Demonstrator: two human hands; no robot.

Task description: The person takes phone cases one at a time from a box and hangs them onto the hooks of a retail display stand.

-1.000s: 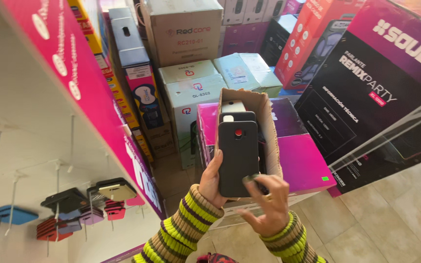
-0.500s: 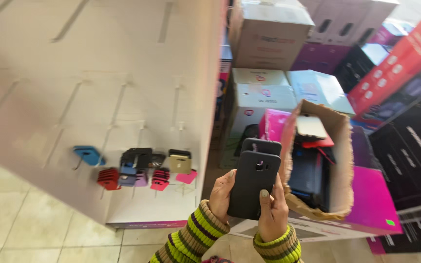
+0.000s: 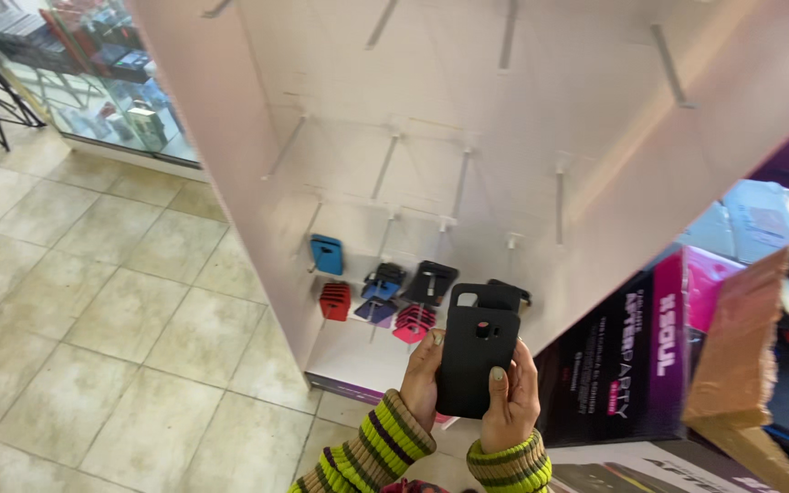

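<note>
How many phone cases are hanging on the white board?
7 I can tell: a blue one, a red stack, a blue-black one, a black one, purple, pink, and another black partly hidden behind the held case. More may be hidden.

Phone case (image 3: 475, 361): black. Sleeves (image 3: 385, 452): yellow-green and brown stripes. Hanging cases (image 3: 327, 254): blue, red, pink, black. Display board (image 3: 431, 119): white.

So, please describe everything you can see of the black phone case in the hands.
The black phone case is matte, rubbery-looking, with a round hole and a cut-out corner at the top. It stands upright, back facing the camera, before the white peg display. The left hand and right hand grip its lower sides.
</note>
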